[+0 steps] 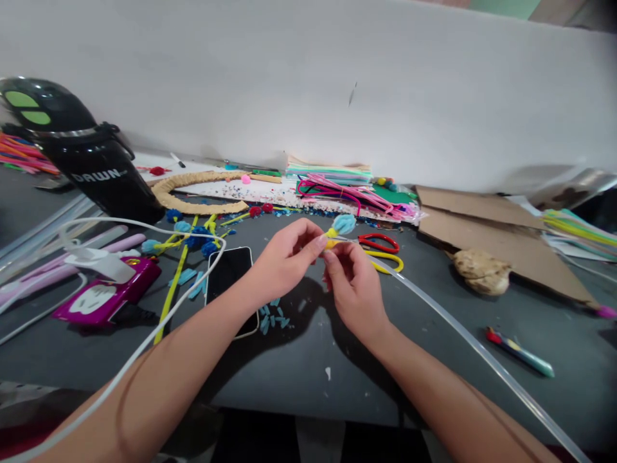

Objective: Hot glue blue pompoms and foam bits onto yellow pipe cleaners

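Above the middle of the table, my left hand (295, 256) pinches a small flower (344, 224) with a fuzzy light blue head and a yellow pipe-cleaner base. My right hand (355, 283) is closed at the yellow part just below, its fingertips close to those of the left; they partly hide the stem. Scissors (384, 252) with one red and one yellow handle loop lie right behind my right hand. A clear plastic rod (448, 321) runs from near the scissors to the lower right; whether it touches my hand I cannot tell. Light blue clippings (274, 319) lie below my left hand.
A phone (231, 276) lies under my left forearm, and a white cable (144, 350) crosses over that arm. At left stand a black bottle (106, 173) and a magenta device (108, 296). Pipe cleaners (347, 193) lie behind; cardboard (501, 238) and a pen (520, 352) are right.
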`<state>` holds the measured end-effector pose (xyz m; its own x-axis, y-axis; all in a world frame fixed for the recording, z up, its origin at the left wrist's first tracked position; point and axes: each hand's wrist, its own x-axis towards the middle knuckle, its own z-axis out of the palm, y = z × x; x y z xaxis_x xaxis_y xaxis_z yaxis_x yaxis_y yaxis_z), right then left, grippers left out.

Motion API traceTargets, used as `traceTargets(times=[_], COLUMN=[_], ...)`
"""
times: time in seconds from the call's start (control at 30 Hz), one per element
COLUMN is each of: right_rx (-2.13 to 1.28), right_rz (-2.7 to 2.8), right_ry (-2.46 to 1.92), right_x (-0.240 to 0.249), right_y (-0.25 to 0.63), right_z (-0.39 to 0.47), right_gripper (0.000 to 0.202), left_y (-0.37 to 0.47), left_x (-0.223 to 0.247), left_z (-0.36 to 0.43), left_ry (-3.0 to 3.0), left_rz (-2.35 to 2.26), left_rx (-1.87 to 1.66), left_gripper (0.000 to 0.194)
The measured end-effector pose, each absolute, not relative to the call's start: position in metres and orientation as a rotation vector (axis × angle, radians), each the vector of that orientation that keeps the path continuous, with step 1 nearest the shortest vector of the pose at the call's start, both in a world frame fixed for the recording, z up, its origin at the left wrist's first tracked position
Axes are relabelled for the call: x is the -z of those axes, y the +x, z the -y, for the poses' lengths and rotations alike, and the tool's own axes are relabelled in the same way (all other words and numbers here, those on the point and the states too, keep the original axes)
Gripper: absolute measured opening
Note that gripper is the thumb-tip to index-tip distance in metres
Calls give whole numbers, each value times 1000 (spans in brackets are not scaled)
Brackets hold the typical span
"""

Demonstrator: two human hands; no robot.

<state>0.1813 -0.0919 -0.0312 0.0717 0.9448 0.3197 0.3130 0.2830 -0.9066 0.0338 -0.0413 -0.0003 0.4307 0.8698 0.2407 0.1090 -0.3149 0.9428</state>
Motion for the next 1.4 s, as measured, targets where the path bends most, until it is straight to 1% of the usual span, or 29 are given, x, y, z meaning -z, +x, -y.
traceTargets(times=[0.37,0.6,0.97,1.13,1.27,1.4], right_rx=[-898,-979,-876,-882,-860,-792], right_rz=[1220,1129,1207,1214,1172,1157], right_ry=[-1128,-1066,-1071,-1056,-1099,-1143], right_x=[25,18,17,17,14,10], right_y=[175,169,172,175,176,179], right_z=[94,98,100,98,99,102], right_gripper=[19,19,10,10,13,14], left_y=[38,42,47,47,37,20], left_x=[8,8,12,11,4,-10], left_z=[45,47,49,48,42,37], left_ry=[1773,1620,1245,1166,1343,1836], left_rz=[-910,-851,-691,-673,-766,-985], left_rx=[-945,-1020,-998,-990,-1103,-1227], left_gripper=[27,33,35,31,22,19])
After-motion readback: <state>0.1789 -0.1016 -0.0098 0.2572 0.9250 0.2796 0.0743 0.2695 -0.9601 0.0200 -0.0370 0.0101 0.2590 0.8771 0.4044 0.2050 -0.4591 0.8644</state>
